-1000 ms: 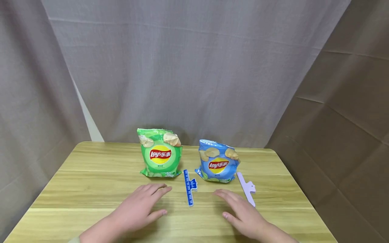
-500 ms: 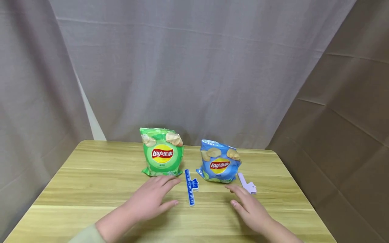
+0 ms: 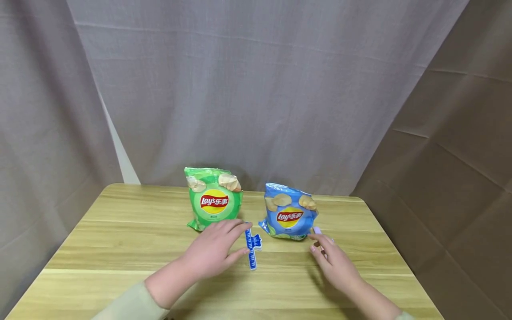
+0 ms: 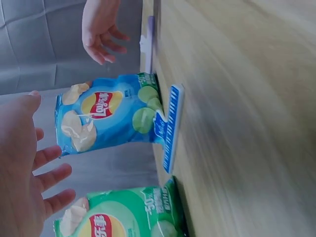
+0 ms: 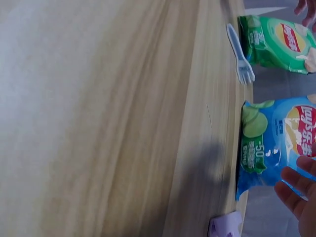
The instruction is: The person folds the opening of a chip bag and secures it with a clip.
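In the head view my left hand (image 3: 216, 249) hovers with relaxed fingers in front of the green Lay's chip bag (image 3: 214, 200), its fingertips overlapping the blue ruler-edged bag clip (image 3: 254, 253). The left wrist view shows those fingers spread, holding nothing, apart from the blue clip (image 4: 172, 128). My right hand (image 3: 338, 266), fingers loosely bent, is just in front of the blue Lay's chip bag (image 3: 290, 215) and hides most of the lilac bag clip (image 3: 317, 230). In the right wrist view the lilac clip (image 5: 224, 226) lies on the table below the right hand's fingers (image 5: 291, 197).
Both chip bags stand upright near the back of the wooden table (image 3: 100, 249). Grey curtain (image 3: 256, 89) hangs behind the table's far edge, and a brown cloth (image 3: 448, 178) is along the right side.
My left hand has moved forward and right, up to the blue clip. The right hand has moved right and forward, and now covers most of the lilac clip. Bags and clips stay put.
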